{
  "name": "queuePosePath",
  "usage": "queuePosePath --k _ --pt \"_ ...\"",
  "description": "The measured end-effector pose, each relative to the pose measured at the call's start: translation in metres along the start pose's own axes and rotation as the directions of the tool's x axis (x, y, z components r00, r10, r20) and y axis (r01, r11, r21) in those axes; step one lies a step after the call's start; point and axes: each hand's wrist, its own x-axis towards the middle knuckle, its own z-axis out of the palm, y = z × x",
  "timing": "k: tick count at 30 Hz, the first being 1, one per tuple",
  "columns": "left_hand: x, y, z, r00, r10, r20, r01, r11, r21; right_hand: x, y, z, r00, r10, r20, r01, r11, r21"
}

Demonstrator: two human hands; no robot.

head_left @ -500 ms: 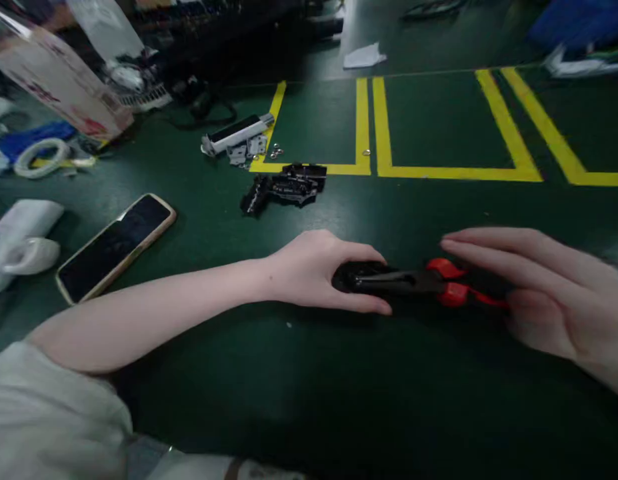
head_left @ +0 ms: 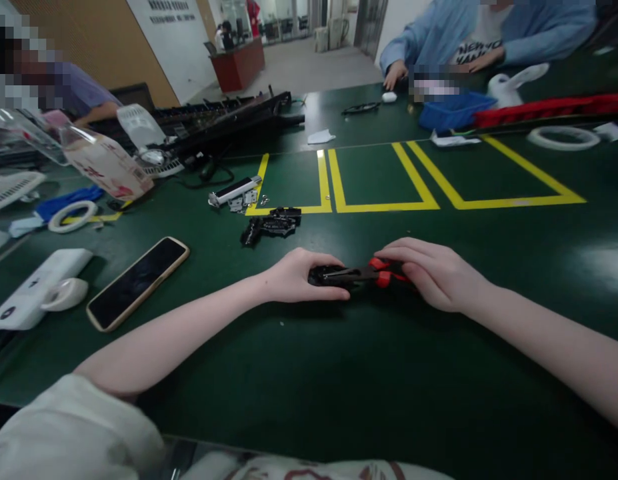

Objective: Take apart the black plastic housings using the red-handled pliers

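My left hand (head_left: 293, 277) is closed round a small black part (head_left: 319, 275) low over the green table, thumb and fingers on either side of it. The red-handled pliers (head_left: 361, 275) point left, with their dark jaws at that part; whether they grip it I cannot make out. Round the red handles, my right hand (head_left: 441, 275) is closed, its fingers partly hiding them. Beyond my left hand lies a cluster of black moulded pieces (head_left: 273, 225). Behind that sit a white-and-black bar-shaped piece (head_left: 236, 191), grey metal plates (head_left: 243, 201) and several tiny rings (head_left: 265, 199).
To the left are a phone (head_left: 139, 283), a white box-like device (head_left: 36, 288), a tape roll (head_left: 65, 295) and a bottle (head_left: 101, 160). Yellow tape (head_left: 389, 207) marks rectangles on the table. Across it sits a person in a blue sleeve (head_left: 409, 43), near a blue bin (head_left: 453, 110).
The view has tilted up, bringing the room and people into sight. My right hand has closed from spread fingers round the pliers' handles. My left hand keeps its hold on the black part.
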Motion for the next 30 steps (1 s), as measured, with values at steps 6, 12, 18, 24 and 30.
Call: queuePosePath --k 6,12,18,24,30 --pt "0.0002 -0.0007 0.003 0.996 -0.085 -0.04 0.085 0.996 -0.021 0.0051 -0.0057 -0.0035 0.998 0.054 0.032 -0.053 0.998 -0.035" --pt "-0.0018 -0.0037 0.0067 0.994 -0.087 -0.073 0.088 0.996 0.01 0.005 -0.0033 0.0001 0.999 0.048 0.004 -0.048 0.995 -0.092" --pt "-0.0044 -0.0027 0.0065 0.996 -0.075 -0.051 0.076 0.997 0.02 0.0044 -0.0014 0.0 1.0 0.013 0.01 -0.012 0.993 -0.119" --pt "-0.0049 -0.0025 0.0047 0.997 -0.068 -0.038 0.068 0.997 0.018 0.0027 0.0013 -0.0021 1.0 0.014 0.015 -0.013 0.992 -0.125" --pt "-0.0057 -0.002 0.0032 0.999 -0.038 -0.014 0.038 0.999 0.012 0.0039 -0.0015 0.0013 1.0 0.018 0.006 -0.017 0.994 -0.112"
